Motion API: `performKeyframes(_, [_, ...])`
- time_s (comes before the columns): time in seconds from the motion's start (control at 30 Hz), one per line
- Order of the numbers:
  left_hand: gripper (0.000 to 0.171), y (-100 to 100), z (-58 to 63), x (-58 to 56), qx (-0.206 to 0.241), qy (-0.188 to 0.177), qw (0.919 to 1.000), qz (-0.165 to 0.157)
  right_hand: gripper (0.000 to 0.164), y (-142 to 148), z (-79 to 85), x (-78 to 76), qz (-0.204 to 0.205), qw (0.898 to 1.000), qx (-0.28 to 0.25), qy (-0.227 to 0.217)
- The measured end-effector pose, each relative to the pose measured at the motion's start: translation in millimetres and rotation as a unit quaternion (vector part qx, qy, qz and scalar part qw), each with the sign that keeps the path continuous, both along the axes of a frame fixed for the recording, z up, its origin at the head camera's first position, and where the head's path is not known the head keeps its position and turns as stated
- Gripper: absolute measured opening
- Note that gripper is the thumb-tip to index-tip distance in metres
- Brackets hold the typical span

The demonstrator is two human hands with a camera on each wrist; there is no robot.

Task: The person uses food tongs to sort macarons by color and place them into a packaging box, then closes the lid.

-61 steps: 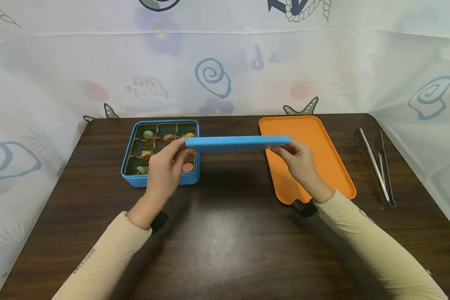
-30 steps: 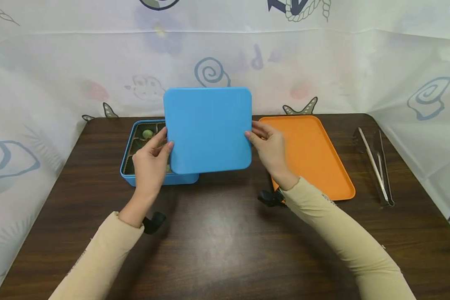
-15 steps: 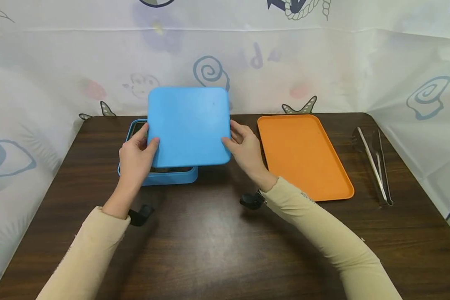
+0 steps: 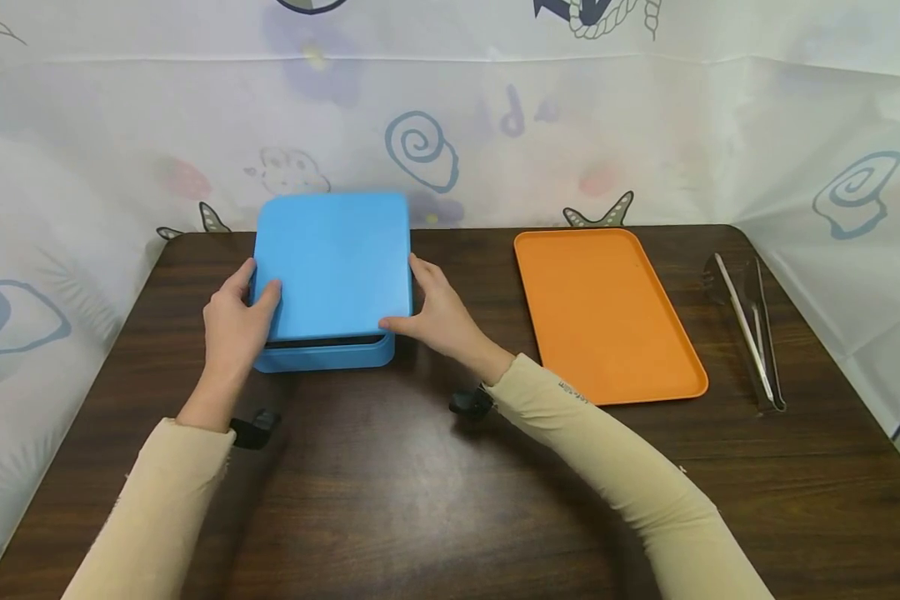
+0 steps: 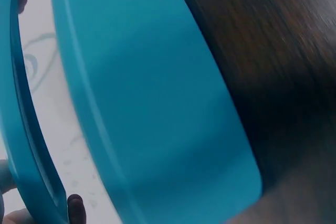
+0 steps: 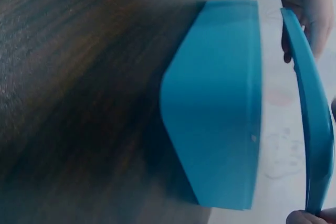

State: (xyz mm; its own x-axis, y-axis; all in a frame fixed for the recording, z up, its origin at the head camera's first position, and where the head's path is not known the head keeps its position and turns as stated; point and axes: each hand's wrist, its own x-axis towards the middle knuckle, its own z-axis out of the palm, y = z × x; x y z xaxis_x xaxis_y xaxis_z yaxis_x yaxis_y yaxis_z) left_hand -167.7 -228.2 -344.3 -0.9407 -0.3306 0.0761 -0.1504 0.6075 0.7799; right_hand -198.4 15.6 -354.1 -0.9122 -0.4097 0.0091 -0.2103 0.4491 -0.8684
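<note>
A flat blue lid (image 4: pixel 333 267) hangs just over a blue box (image 4: pixel 326 358) at the back left of the table. Both wrist views show a gap between the lid (image 5: pixel 23 103) and the box's wall (image 6: pixel 215 98). My left hand (image 4: pixel 232 321) holds the lid's left edge, thumb on top and fingers at the side. On the opposite edge, my right hand (image 4: pixel 442 312) grips near the front corner, its thumb on that corner. Only a dark strip of the box's inside shows below the lid's front edge; its contents are hidden.
An orange tray (image 4: pixel 607 317) lies to the right on the dark wooden table (image 4: pixel 420 492). Metal tongs (image 4: pixel 750 333) lie beyond it near the right edge. A printed white cloth (image 4: pixel 495 117) hangs behind the table.
The lid was edge-on between box and tray, then turned to show its flat top. Both hands have carried it left and down over the box, covering the compartments of small colourful pieces.
</note>
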Motion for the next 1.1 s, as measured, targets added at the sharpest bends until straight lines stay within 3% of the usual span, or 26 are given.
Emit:
performKeyframes(0.07, [0.057,-4.3,-2.4,-0.7,-0.006,-0.007,1.0000,0.002,0.104,-3.9,-4.0,0.0,0.013,1.000,0.024,-0.001])
performKeyframes(0.37, [0.060,-14.2,-10.1,-0.4,-0.011,-0.029,0.9995,0.003,0.108,-19.1,-19.8,-0.3,0.031,0.999,0.037,-0.008])
performKeyframes(0.53, [0.063,-23.3,-15.4,-2.7,0.030,-0.053,0.9982,-0.003,0.109,-22.5,-23.7,0.6,0.031,0.999,0.038,-0.018])
performKeyframes(0.73, [0.067,-28.9,-21.4,-2.5,0.106,-0.081,0.9909,-0.017,0.108,-23.8,-26.1,1.9,0.032,0.999,0.034,-0.024])
performKeyframes(1.1, [0.068,-30.6,-30.0,0.4,0.113,-0.072,0.9905,-0.031,0.106,-25.9,-37.1,1.1,0.034,0.998,0.046,-0.035])
